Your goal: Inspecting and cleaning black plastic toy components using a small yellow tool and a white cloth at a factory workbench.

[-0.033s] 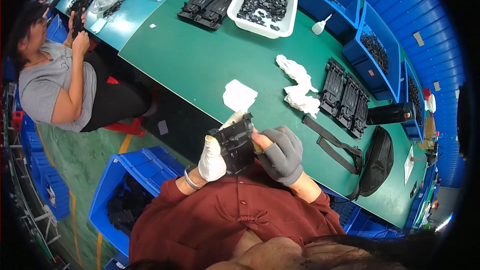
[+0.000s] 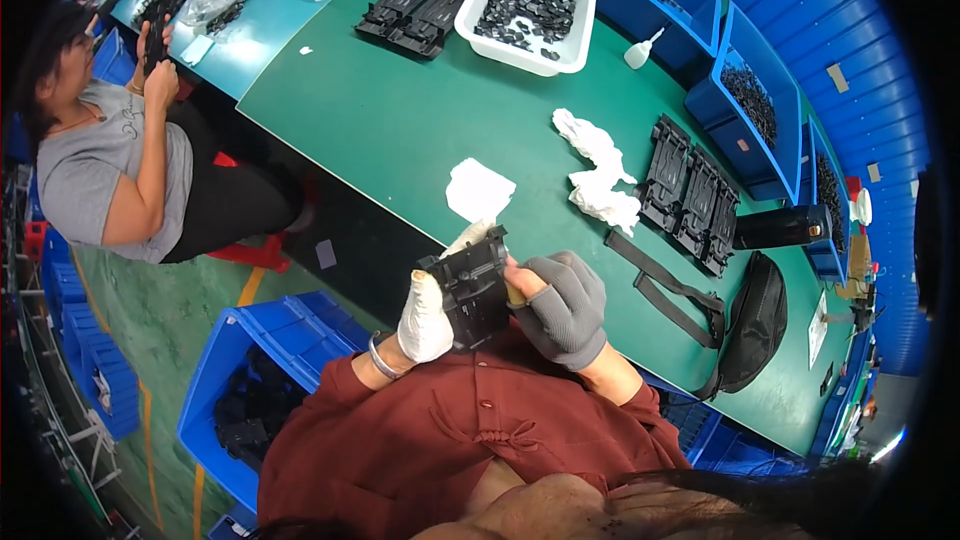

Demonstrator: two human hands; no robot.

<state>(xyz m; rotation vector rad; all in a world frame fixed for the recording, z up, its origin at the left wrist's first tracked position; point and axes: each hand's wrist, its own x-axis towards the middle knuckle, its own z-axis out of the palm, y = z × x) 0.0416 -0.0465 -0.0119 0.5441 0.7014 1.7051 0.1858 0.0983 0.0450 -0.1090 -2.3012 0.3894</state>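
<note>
A black molded plastic part (image 2: 474, 292) is held up in front of my chest, at the near edge of the green table. My left hand (image 2: 425, 320), in a white glove, grips its left side with the thumb across the face. On the other side my right hand (image 2: 563, 308), in a grey glove with bare fingertips, presses thumb and fingers against the right edge. Whether a small piece sits between those fingertips is hidden. Just beyond the part lies a white cloth scrap (image 2: 480, 191) on the table.
Similar black parts (image 2: 690, 195) lie right, near crumpled white cloth (image 2: 597, 175), a black pouch (image 2: 752, 330) and a black bottle (image 2: 782, 227). A white tub (image 2: 467, 28) holds small black pieces. Blue bins (image 2: 735, 145) line the far side. A blue crate (image 2: 212, 380) stands left; a co-worker (image 2: 120, 160) works beyond.
</note>
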